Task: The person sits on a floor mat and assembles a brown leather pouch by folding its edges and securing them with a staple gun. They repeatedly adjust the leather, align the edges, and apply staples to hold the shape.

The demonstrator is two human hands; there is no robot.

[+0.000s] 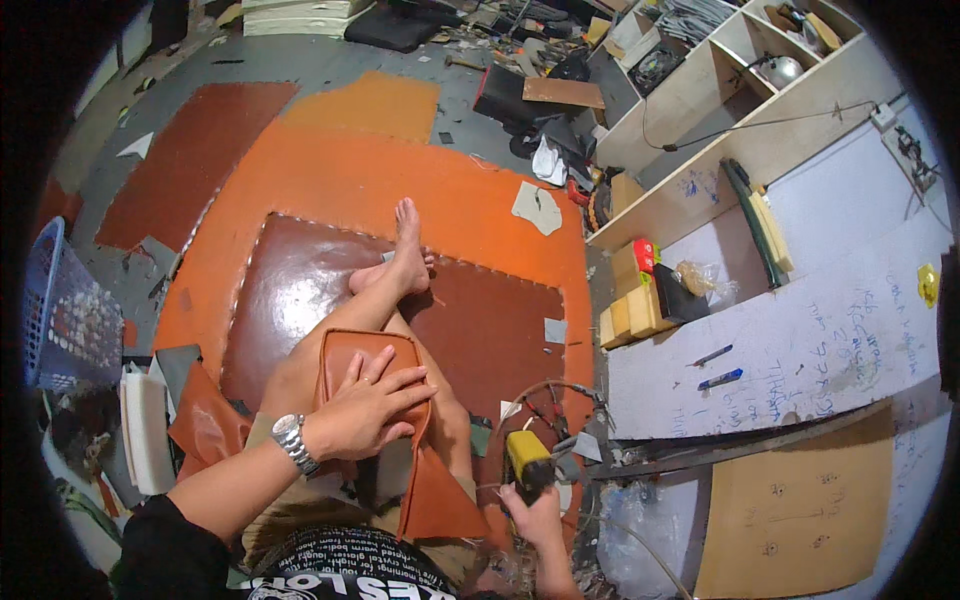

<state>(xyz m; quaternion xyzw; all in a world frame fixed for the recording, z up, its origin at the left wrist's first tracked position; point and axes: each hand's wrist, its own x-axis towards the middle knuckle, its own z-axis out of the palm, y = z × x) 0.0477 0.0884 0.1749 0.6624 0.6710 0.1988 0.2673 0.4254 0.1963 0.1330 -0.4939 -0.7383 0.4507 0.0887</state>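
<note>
My left hand (367, 408), a silver watch on its wrist, lies flat with fingers spread on a brown leather piece (352, 347). The leather, with its rounded, seamed edge, rests over my lap, and a loose flap (438, 505) hangs toward my right. Off to the right of my legs, my right hand (536, 520) is closed around the dark part of a yellow-and-black tool (523, 456). Its exact kind is hard to make out, and my palm hides part of it.
Dark brown and orange sheets (500, 320) cover the floor under my legs. A blue plastic basket (55, 310) stands at left. Along the right runs a white board (760, 370) with pens and yellow foam blocks (640, 312). A thin hose (640, 545) trails near my right hand.
</note>
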